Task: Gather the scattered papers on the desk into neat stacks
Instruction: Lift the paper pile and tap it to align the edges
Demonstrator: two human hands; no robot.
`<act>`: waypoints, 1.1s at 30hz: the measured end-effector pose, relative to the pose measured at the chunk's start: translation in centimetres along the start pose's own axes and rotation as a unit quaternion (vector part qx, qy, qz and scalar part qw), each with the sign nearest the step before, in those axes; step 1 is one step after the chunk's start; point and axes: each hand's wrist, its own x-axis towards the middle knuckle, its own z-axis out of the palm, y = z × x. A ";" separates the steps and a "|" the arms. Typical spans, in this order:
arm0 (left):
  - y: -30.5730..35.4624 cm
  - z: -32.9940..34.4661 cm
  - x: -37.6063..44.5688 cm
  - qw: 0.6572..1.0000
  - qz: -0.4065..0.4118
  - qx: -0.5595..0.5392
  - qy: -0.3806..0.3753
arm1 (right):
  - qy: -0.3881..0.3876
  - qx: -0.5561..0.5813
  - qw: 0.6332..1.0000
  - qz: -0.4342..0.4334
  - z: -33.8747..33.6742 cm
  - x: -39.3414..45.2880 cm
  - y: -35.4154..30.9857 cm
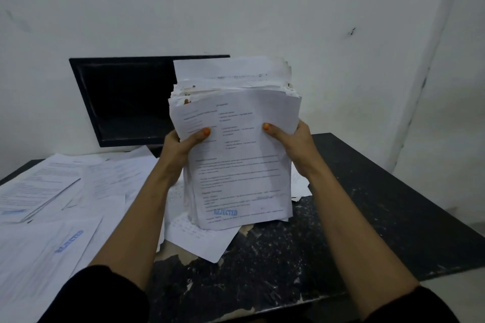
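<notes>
A thick stack of printed papers (240,165) stands upright in front of me, its lower edge low over the dark desk (354,212). The front sheet carries a blue REJECTED stamp near the bottom. My left hand (181,145) grips the stack's left side with the thumb on the front sheet. On the other side my right hand (294,143) grips it the same way. The upper sheets are uneven and fan out backward. Loose papers (60,196) lie scattered over the left half of the desk, and one sheet (202,241) lies under the stack.
A black monitor (126,99) stands at the back of the desk against the white wall, partly hidden by the stack. The desk's worn dark surface shows on the right and front. Its right edge falls off toward the floor.
</notes>
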 end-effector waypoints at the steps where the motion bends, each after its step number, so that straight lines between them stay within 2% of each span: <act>1: 0.0 0.0 0.1 1.000 -0.002 -0.003 -0.005 | -0.004 -0.003 1.000 0.015 0.0 -0.1 0.6; 5: 0.0 0.0 -0.1 1.000 -0.004 0.009 -0.028 | -0.027 -0.032 0.998 0.044 -0.2 0.1 1.7; 8: -0.1 0.4 -0.1 1.000 -0.002 0.029 0.009 | -0.033 -0.046 0.997 0.048 -0.1 0.1 1.8; 15: 1.9 4.1 1.2 0.987 0.078 0.017 0.138 | 0.068 -0.036 0.996 -0.051 1.9 1.0 -0.9; 20: 2.5 5.7 1.1 0.988 0.071 0.001 0.140 | 0.089 -0.052 0.993 -0.052 2.2 0.7 -1.0; 25: 1.0 4.6 0.2 0.994 0.019 0.003 0.106 | -0.008 -0.018 1.000 0.017 -0.8 -1.1 0.9; 29: 0.4 3.2 -0.1 0.994 -0.020 -0.042 0.095 | -0.126 -0.103 0.978 0.129 -2.7 -2.6 4.5; 33: 0.7 2.7 0.1 0.996 -0.038 -0.038 0.065 | -0.162 -0.144 0.962 0.168 -3.2 -2.9 6.5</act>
